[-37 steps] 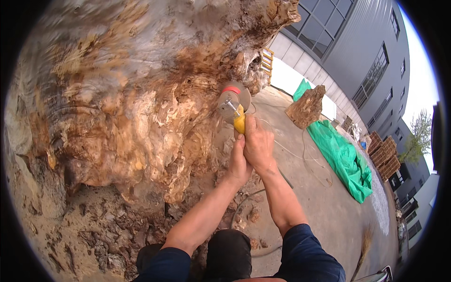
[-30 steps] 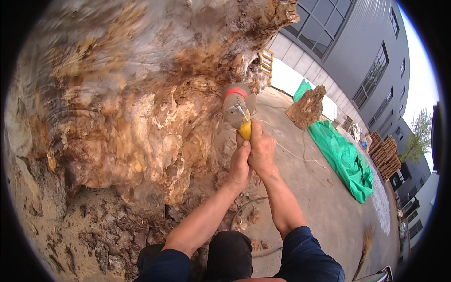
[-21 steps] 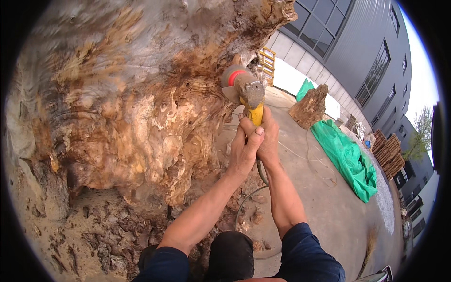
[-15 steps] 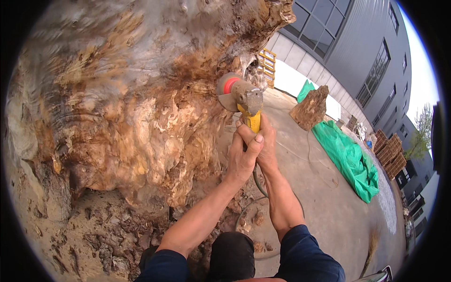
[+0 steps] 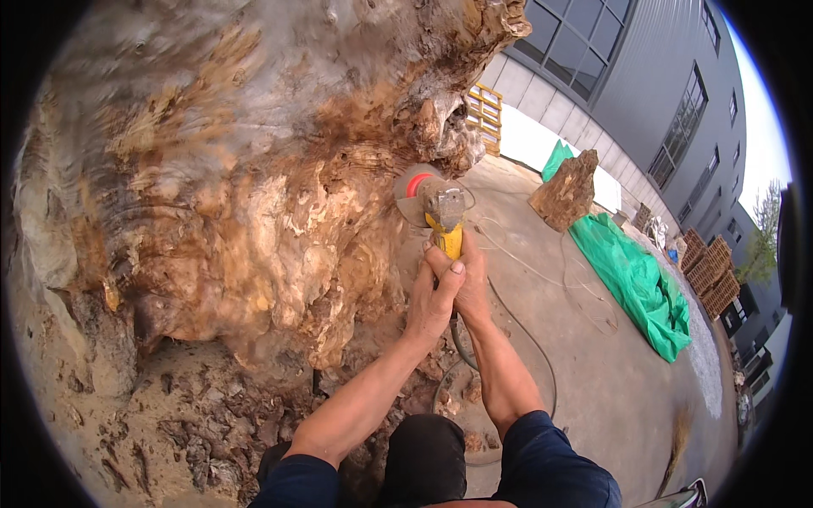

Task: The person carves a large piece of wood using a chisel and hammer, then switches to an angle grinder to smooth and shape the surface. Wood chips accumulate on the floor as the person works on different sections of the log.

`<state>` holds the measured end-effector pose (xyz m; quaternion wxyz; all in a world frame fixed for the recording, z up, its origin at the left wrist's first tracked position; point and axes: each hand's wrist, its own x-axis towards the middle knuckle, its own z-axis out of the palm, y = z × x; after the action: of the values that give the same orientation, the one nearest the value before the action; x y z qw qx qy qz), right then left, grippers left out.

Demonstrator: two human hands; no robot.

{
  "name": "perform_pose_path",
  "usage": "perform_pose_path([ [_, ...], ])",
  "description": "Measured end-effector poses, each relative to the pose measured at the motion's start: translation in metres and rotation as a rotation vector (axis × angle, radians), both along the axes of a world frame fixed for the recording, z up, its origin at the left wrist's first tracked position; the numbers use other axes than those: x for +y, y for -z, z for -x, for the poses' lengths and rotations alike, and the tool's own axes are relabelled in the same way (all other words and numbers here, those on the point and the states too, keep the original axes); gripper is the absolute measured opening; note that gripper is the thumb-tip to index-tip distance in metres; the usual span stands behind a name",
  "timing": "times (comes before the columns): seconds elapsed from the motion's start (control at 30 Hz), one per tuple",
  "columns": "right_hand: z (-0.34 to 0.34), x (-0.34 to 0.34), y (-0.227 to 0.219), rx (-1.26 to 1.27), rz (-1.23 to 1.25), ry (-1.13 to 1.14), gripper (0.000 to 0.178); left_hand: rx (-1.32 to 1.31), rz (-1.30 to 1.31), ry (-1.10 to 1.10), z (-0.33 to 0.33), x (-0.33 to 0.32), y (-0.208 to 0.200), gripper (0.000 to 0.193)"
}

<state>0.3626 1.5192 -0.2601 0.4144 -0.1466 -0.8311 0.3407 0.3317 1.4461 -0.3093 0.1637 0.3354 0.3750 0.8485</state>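
Observation:
A yellow angle grinder (image 5: 444, 212) with a dusty metal head and a round disc with a red centre is held out in front of me. Both hands grip its body: my left hand (image 5: 434, 295) wraps it from the left, and my right hand (image 5: 472, 284) closes round it from the right, the two pressed together. The disc is at the right edge of a huge, gnarled brown tree stump (image 5: 254, 220); whether it touches the wood I cannot tell. A dark cord (image 5: 463, 343) runs down from the grinder between my forearms.
Bark chips (image 5: 212, 432) litter the ground below the stump. On the concrete at right, the cord loops. Farther off lie a rough wood chunk (image 5: 566, 190), a green tarp (image 5: 631, 284), a yellow pallet (image 5: 484, 118) and stacked brown pallets (image 5: 711, 275). A grey building (image 5: 652, 85) stands behind.
The grinder and both hands have moved slightly down, carrying the disc lower along the stump's right edge. Both hands keep their grip.

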Motion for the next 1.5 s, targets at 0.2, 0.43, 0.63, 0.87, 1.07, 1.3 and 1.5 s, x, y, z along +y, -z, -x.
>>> perform_pose_path([
  [0.2, -0.007, 0.011, 0.012, 0.088, -0.07, 0.007, 0.032, -0.007, -0.001, 0.095, -0.003, 0.006, 0.001, 0.056],
  [0.43, 0.017, 0.022, 0.002, 0.209, -0.201, -0.05, 0.032, 0.1, 0.033, 0.014, 0.021, 0.019, -0.003, 0.055],
  [0.63, 0.026, 0.015, 0.023, 0.219, -0.125, -0.117, 0.032, 0.065, 0.027, 0.006, 0.029, 0.015, 0.021, 0.061],
  [0.87, 0.028, 0.015, 0.02, 0.17, 0.015, -0.042, 0.035, 0.218, 0.179, -0.087, 0.039, 0.016, 0.02, 0.062],
  [1.07, 0.018, 0.016, 0.049, 0.127, 0.05, -0.014, 0.033, 0.094, 0.202, -0.02, 0.018, 0.009, 0.036, 0.064],
  [1.3, 0.014, 0.023, 0.046, 0.065, 0.255, -0.134, 0.035, 0.081, 0.145, -0.127, 0.008, 0.022, 0.037, 0.063],
  [1.5, 0.027, 0.02, 0.028, 0.04, 0.121, -0.069, 0.038, 0.068, 0.071, -0.155, 0.019, 0.026, 0.026, 0.064],
])
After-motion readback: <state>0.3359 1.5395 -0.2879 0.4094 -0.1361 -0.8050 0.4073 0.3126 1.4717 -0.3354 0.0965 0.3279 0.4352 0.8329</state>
